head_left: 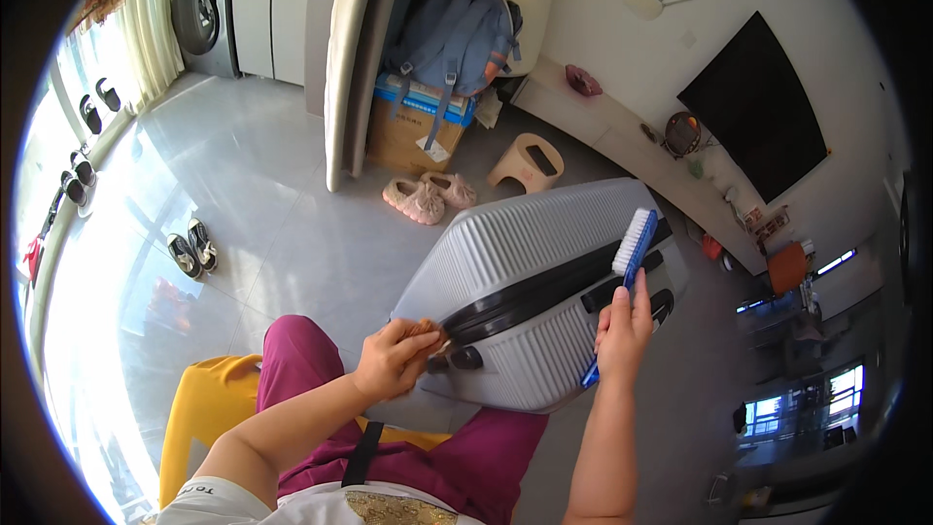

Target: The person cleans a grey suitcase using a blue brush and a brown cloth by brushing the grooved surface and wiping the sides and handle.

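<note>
The left hand (392, 360) curls shut, its forearm bent across the lap. The right hand (623, 323) is raised, fingers clenched, forearm upright.

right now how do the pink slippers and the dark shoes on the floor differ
The pink slippers look soft and fluffy; the dark shoes are slim, with pale stripes. The pink slippers lie near the cardboard box and small stool, just beyond the grey suitcase; the dark shoes sit farther left, out on the sunlit tiles. Both are pairs, set side by side on the floor, away from either hand.
</note>
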A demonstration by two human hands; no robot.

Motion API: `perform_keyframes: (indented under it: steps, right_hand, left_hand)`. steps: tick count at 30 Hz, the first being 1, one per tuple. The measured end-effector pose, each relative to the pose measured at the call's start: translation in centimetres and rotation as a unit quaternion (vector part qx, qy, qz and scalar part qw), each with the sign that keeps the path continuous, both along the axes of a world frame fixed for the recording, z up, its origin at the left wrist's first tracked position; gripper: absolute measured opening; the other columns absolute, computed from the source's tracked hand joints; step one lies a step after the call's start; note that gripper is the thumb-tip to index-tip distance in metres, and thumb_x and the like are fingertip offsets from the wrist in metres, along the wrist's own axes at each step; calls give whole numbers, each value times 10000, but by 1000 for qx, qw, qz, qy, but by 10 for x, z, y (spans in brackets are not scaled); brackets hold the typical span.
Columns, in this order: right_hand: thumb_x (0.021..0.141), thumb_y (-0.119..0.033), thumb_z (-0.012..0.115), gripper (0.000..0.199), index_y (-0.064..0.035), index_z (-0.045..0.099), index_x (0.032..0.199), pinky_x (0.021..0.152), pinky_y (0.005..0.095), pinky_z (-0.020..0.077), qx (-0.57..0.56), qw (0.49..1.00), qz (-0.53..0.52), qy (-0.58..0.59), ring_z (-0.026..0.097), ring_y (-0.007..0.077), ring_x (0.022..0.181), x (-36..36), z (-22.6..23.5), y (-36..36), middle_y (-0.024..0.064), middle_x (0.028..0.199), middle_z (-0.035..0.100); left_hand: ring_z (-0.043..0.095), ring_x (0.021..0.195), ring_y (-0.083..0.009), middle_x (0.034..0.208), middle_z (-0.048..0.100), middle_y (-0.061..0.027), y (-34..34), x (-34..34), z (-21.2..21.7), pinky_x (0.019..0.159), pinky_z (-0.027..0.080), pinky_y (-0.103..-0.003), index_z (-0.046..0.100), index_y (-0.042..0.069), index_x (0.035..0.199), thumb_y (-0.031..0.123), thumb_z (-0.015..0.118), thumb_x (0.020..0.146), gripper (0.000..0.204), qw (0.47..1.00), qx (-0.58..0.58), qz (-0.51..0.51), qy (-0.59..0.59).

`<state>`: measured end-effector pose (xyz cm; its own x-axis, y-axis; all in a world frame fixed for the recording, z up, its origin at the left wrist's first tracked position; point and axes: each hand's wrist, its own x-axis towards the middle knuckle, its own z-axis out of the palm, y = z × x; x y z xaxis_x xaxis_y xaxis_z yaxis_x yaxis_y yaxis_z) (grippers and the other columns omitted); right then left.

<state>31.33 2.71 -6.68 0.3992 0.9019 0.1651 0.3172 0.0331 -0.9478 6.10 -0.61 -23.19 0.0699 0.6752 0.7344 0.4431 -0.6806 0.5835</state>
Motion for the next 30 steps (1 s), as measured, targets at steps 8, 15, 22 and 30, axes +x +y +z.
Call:
perform_keyframes:
  steps: [8, 15, 22, 30]
  right_hand:
    - [1023, -243, 481, 538, -84, 320, 1511, 372, 196, 278, -14, 1000, -22, -3, 340, 28, 428, -7, -4, 2, -31, 587, 448]
    - [1028, -255, 465, 507, -63, 361, 1486, 355, 191, 286, -2, 1000, -12, -27, 335, 31, 412, -9, -7, 4, -28, 577, 423]
    - [1028, -230, 455, 504, -69, 351, 1493, 358, 188, 290, -5, 999, -25, -30, 339, 31, 417, -14, -4, 2, -28, 575, 418]
    - [1024, -222, 467, 523, -69, 329, 1504, 371, 185, 281, -7, 998, -16, -52, 346, 24, 425, -20, -6, 17, -35, 582, 431]
  left_hand:
    - [631, 766, -247, 1011, 585, -134, 20, 29, 80, 628, 526, -336, 705, 84, 1036, 9, 768, 693, 356, 993, 99, -29, -58]
    - [635, 806, -308, 1046, 585, -150, 2, 23, -66, 664, 547, -374, 686, 87, 1057, 40, 754, 735, 333, 981, -108, 33, -159]
    - [626, 749, -275, 1014, 596, -122, 64, 8, 56, 621, 524, -343, 707, 114, 1067, 76, 765, 735, 339, 989, 88, 48, -107]
    - [624, 738, -242, 961, 578, -142, 105, -6, 45, 604, 510, -319, 713, 60, 1061, -20, 685, 829, 247, 974, 37, 88, -204]
